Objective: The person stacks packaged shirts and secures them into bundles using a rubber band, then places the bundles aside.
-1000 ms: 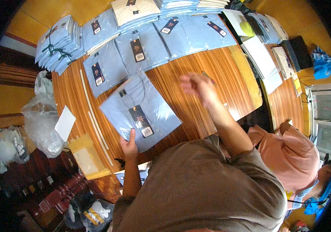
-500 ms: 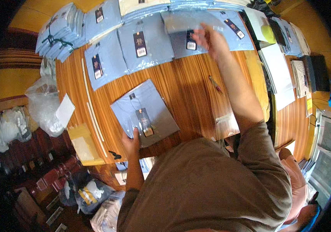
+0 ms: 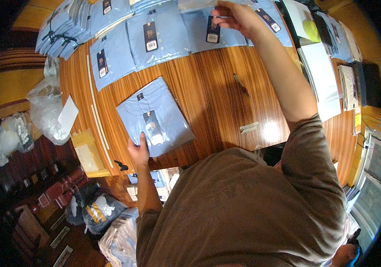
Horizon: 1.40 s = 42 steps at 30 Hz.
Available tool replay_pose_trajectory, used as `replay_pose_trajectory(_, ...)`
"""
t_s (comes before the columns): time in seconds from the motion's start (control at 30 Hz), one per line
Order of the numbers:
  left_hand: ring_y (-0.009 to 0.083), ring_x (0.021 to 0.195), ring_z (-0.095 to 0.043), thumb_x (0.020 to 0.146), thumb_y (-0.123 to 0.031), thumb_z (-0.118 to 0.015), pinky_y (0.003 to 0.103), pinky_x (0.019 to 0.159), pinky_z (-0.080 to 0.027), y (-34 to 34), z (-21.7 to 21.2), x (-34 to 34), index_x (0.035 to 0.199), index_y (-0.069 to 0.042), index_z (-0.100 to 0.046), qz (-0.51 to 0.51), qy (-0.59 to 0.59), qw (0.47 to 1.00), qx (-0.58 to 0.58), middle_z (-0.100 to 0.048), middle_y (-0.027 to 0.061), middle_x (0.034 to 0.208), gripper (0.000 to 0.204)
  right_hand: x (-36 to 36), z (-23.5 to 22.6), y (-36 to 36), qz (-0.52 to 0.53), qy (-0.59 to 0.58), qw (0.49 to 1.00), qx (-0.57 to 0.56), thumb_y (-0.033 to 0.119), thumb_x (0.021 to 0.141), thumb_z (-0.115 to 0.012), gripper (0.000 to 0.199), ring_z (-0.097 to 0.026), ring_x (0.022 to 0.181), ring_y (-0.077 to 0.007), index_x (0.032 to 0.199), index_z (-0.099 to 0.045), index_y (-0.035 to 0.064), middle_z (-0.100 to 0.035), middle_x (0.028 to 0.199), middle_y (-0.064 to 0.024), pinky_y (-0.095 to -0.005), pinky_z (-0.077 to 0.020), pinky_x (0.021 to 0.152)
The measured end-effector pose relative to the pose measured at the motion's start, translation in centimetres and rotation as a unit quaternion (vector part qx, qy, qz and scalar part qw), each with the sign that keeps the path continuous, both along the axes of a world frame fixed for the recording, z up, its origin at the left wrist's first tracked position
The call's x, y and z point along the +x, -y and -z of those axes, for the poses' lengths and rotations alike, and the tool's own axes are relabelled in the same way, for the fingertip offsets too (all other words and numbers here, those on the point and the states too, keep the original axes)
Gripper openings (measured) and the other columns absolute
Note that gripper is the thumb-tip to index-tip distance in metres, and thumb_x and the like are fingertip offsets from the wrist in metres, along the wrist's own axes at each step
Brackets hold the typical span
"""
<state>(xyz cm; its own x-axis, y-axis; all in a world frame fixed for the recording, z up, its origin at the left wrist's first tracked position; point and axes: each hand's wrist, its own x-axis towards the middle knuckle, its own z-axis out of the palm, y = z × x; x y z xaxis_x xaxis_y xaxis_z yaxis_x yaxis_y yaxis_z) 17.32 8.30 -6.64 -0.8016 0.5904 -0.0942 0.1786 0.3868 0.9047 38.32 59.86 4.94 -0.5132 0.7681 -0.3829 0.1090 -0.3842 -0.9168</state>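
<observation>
A folded light-blue shirt in a clear bag (image 3: pixel 155 116), with a dark hang tag, lies flat on the wooden table (image 3: pixel 217 98). My left hand (image 3: pixel 138 150) holds its near edge, thumb on top. My right hand (image 3: pixel 235 18) is stretched to the far side of the table and grips the edge of a clear plastic bag (image 3: pixel 195 4) above a row of bagged blue shirts (image 3: pixel 163 31). A stack of tied blue shirts (image 3: pixel 63 29) sits at the far left corner.
A small dark tool (image 3: pixel 241 85) and a silver strip (image 3: pixel 248 128) lie on the table at right. White papers and bagged items (image 3: pixel 321 73) line the right side. Crumpled plastic bags (image 3: pixel 48 111) hang off the left edge, with a yellow envelope (image 3: pixel 86 153) and two white strips (image 3: pixel 97 111) nearby.
My right arm reached from the table's middle to the far row and took hold of a clear bag. My left hand stayed on the near shirt.
</observation>
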Motion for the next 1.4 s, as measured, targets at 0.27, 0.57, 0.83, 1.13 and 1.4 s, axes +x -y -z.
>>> replay_pose_trajectory(0.27, 0.0204, 0.104, -0.065, 0.101, -0.017, -0.068, 0.037, 0.097, -0.05, -0.2, 0.0, -0.3, 0.122, 0.01, -0.065, 0.012, 0.014, 1.0, 0.011, -0.073, 0.0134, 0.114, 0.034, 3.0, 6.6, 8.9, 0.064, -0.049, 0.994, -0.069, 0.026, 0.107, -0.056, 0.035, -0.075, 0.091, -0.0241, 0.128, -0.061, -0.0023, -0.074, 0.115, -0.0171, -0.0324, -0.0636, 0.075)
replay_pose_trajectory(0.57, 0.0213, 0.105, -0.066, 0.101, -0.017, -0.069, 0.037, 0.096, -0.051, -0.2, -0.6, -0.2, 0.122, 0.01, -0.064, 0.022, 0.044, 0.999, 0.022, -0.073, 0.0155, 0.117, 0.034, 7.8, 10.1, 24.7, -0.001, 0.219, 0.916, 0.337, 0.027, 0.103, -0.062, 0.051, -0.065, 0.117, -0.0377, 0.142, -0.049, -0.0028, -0.064, 0.13, -0.0224, -0.0517, -0.0551, 0.098)
replay_pose_trajectory(0.83, 0.0193, 0.097, -0.068, 0.099, -0.023, -0.073, 0.036, 0.089, -0.054, -0.1, 0.1, -2.2, 0.119, 0.006, -0.068, 0.083, 0.053, 0.995, 0.015, -0.076, 0.0136, 0.108, 0.036, 11.6, 14.0, 26.5, -0.033, 0.475, 0.701, 0.531, 0.039, 0.106, -0.052, 0.061, -0.028, 0.153, -0.0469, 0.154, -0.044, 0.0021, -0.036, 0.164, -0.0222, -0.0582, -0.0268, 0.122)
replay_pose_trajectory(1.13, 0.0163, 0.087, -0.066, 0.103, -0.036, -0.066, 0.036, 0.079, -0.053, -0.3, -0.6, -3.4, 0.116, 0.003, -0.069, 0.1, 0.11, 0.989, 0.004, -0.074, 0.0121, 0.097, 0.04, 9.9, 11.1, 32.7, -0.025, 0.502, 0.661, 0.557, 0.031, 0.106, -0.053, 0.053, -0.028, 0.152, -0.0491, 0.151, -0.05, 0.0024, -0.037, 0.163, -0.0214, -0.0597, -0.0255, 0.122)
replay_pose_trajectory(1.4, 0.029, 0.099, -0.068, 0.099, -0.045, -0.069, 0.041, 0.089, -0.051, 0.3, 1.1, -4.5, 0.121, 0.003, -0.065, 0.157, 0.034, 0.987, -0.029, -0.074, 0.0187, 0.104, 0.053, 4.3, 8.6, 41.0, -0.096, 0.343, 0.774, 0.523, 0.015, 0.096, -0.064, 0.053, -0.039, 0.149, -0.0413, 0.148, -0.053, 0.0049, -0.047, 0.158, -0.0184, -0.0513, -0.0324, 0.122)
